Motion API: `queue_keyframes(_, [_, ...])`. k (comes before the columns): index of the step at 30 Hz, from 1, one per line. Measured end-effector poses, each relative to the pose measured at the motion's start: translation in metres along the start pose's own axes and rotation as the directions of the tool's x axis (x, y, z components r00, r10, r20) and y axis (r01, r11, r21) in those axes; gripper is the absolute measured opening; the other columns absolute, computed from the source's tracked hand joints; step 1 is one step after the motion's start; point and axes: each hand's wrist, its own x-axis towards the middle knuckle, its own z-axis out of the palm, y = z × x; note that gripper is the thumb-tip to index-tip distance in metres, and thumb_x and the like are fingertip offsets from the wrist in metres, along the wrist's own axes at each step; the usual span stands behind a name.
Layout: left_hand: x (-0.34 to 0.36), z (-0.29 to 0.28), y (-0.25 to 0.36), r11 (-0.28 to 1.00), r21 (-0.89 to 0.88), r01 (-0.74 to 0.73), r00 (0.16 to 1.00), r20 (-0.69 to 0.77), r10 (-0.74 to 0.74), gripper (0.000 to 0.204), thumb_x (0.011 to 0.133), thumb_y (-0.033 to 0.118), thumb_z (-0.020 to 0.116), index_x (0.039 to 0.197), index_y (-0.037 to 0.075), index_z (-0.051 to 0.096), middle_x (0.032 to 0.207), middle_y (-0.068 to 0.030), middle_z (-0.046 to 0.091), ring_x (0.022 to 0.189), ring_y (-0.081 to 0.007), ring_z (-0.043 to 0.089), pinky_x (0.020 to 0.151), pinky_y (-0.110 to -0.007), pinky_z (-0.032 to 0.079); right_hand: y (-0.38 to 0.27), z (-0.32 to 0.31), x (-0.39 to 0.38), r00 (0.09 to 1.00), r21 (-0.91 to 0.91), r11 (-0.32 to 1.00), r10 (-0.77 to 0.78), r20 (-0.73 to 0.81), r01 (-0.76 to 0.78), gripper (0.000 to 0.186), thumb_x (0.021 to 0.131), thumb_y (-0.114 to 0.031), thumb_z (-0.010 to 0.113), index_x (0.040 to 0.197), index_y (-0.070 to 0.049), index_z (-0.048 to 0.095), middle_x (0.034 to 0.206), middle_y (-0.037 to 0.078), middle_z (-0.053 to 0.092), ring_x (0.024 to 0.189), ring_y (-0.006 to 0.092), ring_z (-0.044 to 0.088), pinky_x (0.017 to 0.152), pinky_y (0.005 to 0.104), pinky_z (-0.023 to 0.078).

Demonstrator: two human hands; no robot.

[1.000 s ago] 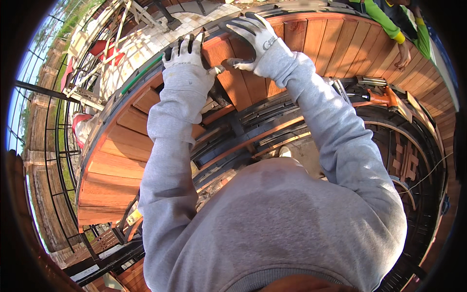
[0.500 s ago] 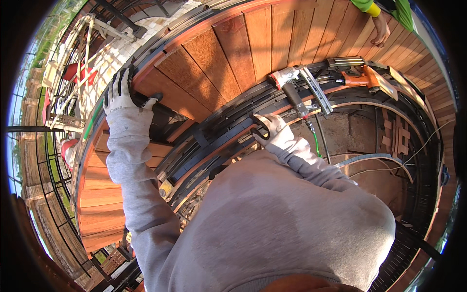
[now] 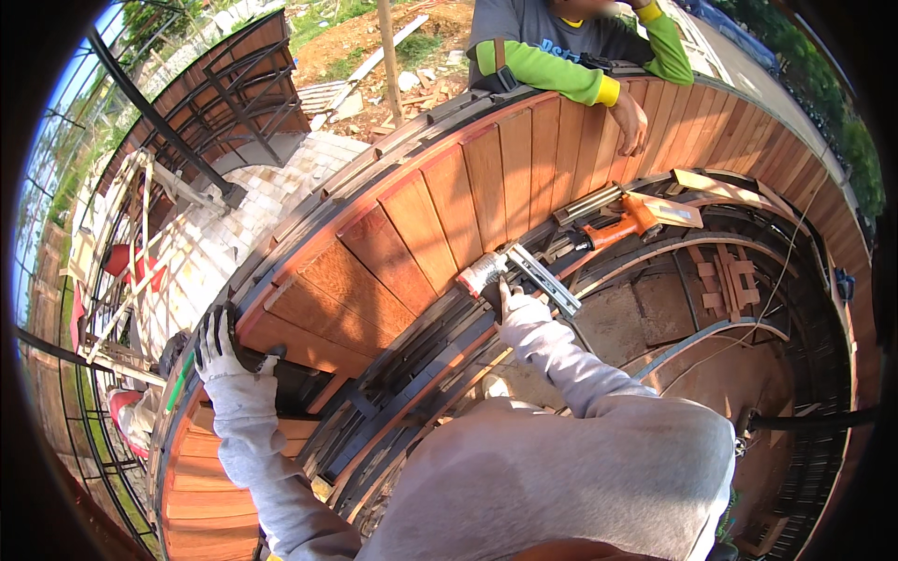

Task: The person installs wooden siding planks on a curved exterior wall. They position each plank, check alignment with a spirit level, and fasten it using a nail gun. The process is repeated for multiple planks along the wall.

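LH (image 3: 224, 348): gloved, fingers spread and loose over outer rim, thumb at near edge of end board (image 3: 301, 342); no clenched hold. Board lies just right of LH, adj. to next boards. RH (image 3: 520, 309): at dark grip of nail gun (image 3: 481, 274); finger closure mostly hidden, cannot tell if grip is firm. Gun lies just ahead of RH along inner edge of boards, magazine (image 3: 543, 280) to its right.

Rec.: press LH evenly so board sits tight vs. neighbour, w/ thumb out of open frame gap. Seat RH fully on grip, finger off trigger, before taking gun's wt. Mind orange tool (image 3: 625, 222) beyond RH, & co-worker's hand (image 3: 632, 125) farther off; point nose away from both, & from LH.
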Motion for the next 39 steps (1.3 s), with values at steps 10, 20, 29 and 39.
queue_keyframes(10, [-0.007, 0.005, -0.013, 0.992, 0.128, 0.014, 1.000, 0.025, -0.017, 0.109, 0.058, 0.035, 0.095, 0.151, 0.011, 0.043, 0.151, -0.0123, 0.049, 0.141, -0.0352, 0.043, 0.116, -0.049, 0.034, -0.001, -0.015, -0.030, 0.998, 0.020, 1.000, 0.008, -0.067, -0.006, 0.104, 0.081, -0.044, 0.079, 0.161, -0.011, 0.021, 0.140, 0.024, 0.052, 0.122, 0.0421, 0.061, 0.110, 0.0510, 0.044])
queue_keyframes(20, [-0.005, 0.006, -0.008, 0.991, 0.098, 0.087, 0.994, 0.060, -0.094, 0.107, 0.067, 0.047, 0.091, 0.153, 0.011, 0.039, 0.156, -0.0101, 0.044, 0.146, -0.0281, 0.038, 0.121, -0.049, 0.026, -0.066, -0.014, -0.108, 0.856, 0.507, 0.753, -0.142, -0.497, 0.419, 0.067, 0.076, -0.013, 0.076, 0.138, -0.006, 0.051, 0.111, 0.020, 0.070, 0.103, 0.0395, 0.068, 0.095, 0.0429, 0.051])
queue_keyframes(29, [-0.004, -0.001, 0.000, 0.965, 0.230, 0.127, 0.976, 0.142, -0.162, 0.103, 0.072, 0.056, 0.084, 0.156, 0.021, 0.037, 0.159, -0.0066, 0.040, 0.151, -0.0286, 0.029, 0.125, -0.058, 0.005, -0.139, -0.054, -0.161, 0.722, 0.432, 0.612, -0.369, -0.585, 0.663, 0.052, 0.087, -0.017, 0.068, 0.135, -0.004, 0.052, 0.122, 0.022, 0.065, 0.113, 0.0392, 0.065, 0.096, 0.0407, 0.053])
queue_keyframes(39, [-0.014, 0.005, -0.009, 0.975, 0.172, 0.138, 0.989, 0.030, -0.145, 0.103, 0.067, 0.057, 0.087, 0.152, 0.020, 0.042, 0.153, -0.0099, 0.046, 0.144, -0.0300, 0.038, 0.123, -0.050, 0.023, -0.178, -0.030, -0.140, 0.701, 0.400, 0.604, -0.418, -0.577, 0.689, 0.040, 0.086, -0.028, 0.074, 0.115, -0.002, 0.066, 0.100, 0.018, 0.073, 0.096, 0.0340, 0.073, 0.081, 0.0398, 0.058])
